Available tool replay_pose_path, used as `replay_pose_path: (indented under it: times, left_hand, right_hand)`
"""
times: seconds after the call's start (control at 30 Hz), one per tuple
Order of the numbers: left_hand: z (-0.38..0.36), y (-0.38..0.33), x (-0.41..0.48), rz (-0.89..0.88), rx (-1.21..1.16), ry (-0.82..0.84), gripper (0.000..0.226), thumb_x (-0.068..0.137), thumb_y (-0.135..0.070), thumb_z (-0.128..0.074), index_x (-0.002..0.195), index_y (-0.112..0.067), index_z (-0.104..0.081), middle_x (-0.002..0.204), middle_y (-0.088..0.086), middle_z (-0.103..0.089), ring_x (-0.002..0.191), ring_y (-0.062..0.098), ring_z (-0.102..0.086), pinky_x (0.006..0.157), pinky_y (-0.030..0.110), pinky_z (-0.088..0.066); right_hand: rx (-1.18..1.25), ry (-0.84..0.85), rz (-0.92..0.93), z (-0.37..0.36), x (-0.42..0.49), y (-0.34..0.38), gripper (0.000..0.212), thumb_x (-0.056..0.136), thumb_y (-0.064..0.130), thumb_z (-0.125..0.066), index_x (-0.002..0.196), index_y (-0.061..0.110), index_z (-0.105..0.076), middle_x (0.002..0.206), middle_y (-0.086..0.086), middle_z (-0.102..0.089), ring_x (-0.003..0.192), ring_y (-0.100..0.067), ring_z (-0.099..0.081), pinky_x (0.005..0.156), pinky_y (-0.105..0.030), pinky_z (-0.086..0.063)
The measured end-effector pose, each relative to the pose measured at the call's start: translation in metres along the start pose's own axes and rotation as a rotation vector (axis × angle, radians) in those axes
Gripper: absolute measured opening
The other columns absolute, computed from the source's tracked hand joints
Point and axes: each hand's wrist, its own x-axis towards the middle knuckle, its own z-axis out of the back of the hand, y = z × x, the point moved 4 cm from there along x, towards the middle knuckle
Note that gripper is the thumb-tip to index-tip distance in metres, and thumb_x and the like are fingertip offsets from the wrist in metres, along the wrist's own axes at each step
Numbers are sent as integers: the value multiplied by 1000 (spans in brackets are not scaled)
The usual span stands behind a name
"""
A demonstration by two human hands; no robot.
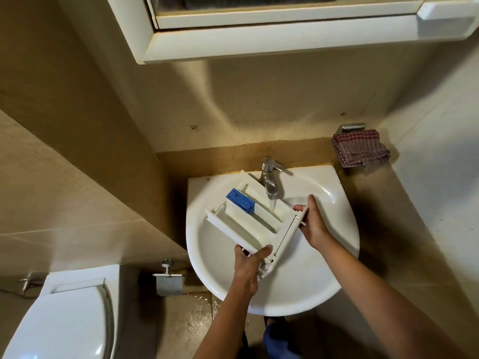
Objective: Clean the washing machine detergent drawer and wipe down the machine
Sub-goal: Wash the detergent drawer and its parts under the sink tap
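Clearly, the detergent drawer is held over the sink, under the faucet. It is a long tray of hard white plastic, divided in narrow compartments with straight walls. A blue plastic insert of boxy shape sits in one compartment toward the far end. A thin stream of water falls from the spout into the compartment beside the flat front panel.

The left hand has its grip closed around the near corner of the drawer, with the thumb on top of the edge. The right hand holds the front panel at its end, with the fingers curled behind it and one finger pointing up along it.

The sink is glossy white ceramic, rounded at the front, and the faucet is shiny metal. The walls are smooth beige tiles with some dark stains near the sink. On the worktop corner to the right lies a crumpled checked cloth, red and white. A white cabinet hangs above. At the lower left stands a white toilet, with a metal paper holder next to it. The floor looks wet and shiny.
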Motion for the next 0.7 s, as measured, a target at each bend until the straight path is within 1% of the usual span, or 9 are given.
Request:
replay_pose_path:
  times: [0.1, 0.17, 0.2, 0.27, 0.33, 0.4, 0.47, 0.6, 0.7]
  left_hand:
    - [4, 3, 6, 31, 38, 30, 58, 73, -13, -82, 116, -13, -43, 93, 13, -59, 57, 14, -45, 46, 26, -39]
    - [8, 6, 10, 54, 59, 46, 56, 76, -14, -80, 117, -12, -43, 87, 11, -59, 49, 11, -45, 45, 24, -37]
    - [10, 7, 10, 57, 63, 44, 56, 76, -17, -80, 118, -12, -43, 86, 11, -60, 48, 11, -47, 46, 24, -37]
    - [14, 6, 11, 57, 55, 32, 63, 71, -31, -79, 121, -11, -47, 87, 10, -64, 59, 16, -54, 54, 27, -39]
    - [18, 3, 13, 79, 14, 12, 55, 79, -41, -70, 121, -11, -53, 89, 11, -67, 66, 20, -59, 55, 25, -43]
    - [22, 0, 18, 85, 8, -9, 38, 94, -38, -58, 118, -9, -56, 91, 12, -70, 59, 16, -64, 49, 20, -46]
    - [22, 0, 24, 78, 36, 6, 37, 97, -38, -54, 120, -9, -55, 98, 13, -72, 68, 20, -69, 54, 24, -51]
    - [12, -1, 28, 91, 15, 64, 39, 98, -36, -53, 123, -6, -54, 106, 13, -73, 97, 29, -69, 79, 36, -57]
    - [7, 1, 28, 145, -40, 88, 36, 99, -34, -50, 122, -6, -54, 107, 12, -70, 99, 28, -67, 73, 34, -57]
  right_hand:
    - [-82, 30, 59, 3, -3, 7, 15, 92, 21, -57, 81, 12, -60, 74, -2, -61, 76, -15, -57, 76, -28, -45]
    - [-149, 32, 90, 8, -2, 9, 10, 86, 8, -59, 77, 11, -62, 71, -3, -62, 75, -19, -57, 74, -29, -44]
    - [-198, 35, 101, 11, -1, 8, 8, 84, 7, -61, 77, 10, -64, 74, -5, -62, 77, -20, -57, 75, -30, -45]
    - [-326, 50, 128, 17, -1, 8, 5, 81, 10, -64, 77, 11, -68, 79, -6, -64, 81, -21, -58, 78, -33, -46]
    - [-469, 82, 151, 23, -4, 9, 9, 82, 8, -63, 80, 14, -70, 80, 0, -66, 79, -15, -59, 78, -30, -46]
    - [-617, 135, 167, 26, -10, 11, 17, 83, 2, -58, 86, 14, -70, 78, 5, -65, 75, -9, -57, 72, -23, -44]
    - [-706, 136, 172, 30, -12, 10, 22, 83, -1, -55, 87, 15, -69, 78, 6, -64, 73, -7, -56, 67, -20, -41]
    - [-656, 2, 247, 38, -8, 10, 22, 82, 2, -58, 79, 20, -71, 88, 2, -72, 86, -14, -64, 78, -26, -46]
    - [-607, -96, 302, 35, -9, 20, 17, 81, 5, -62, 76, 20, -70, 88, 2, -72, 86, -14, -65, 77, -25, -46]
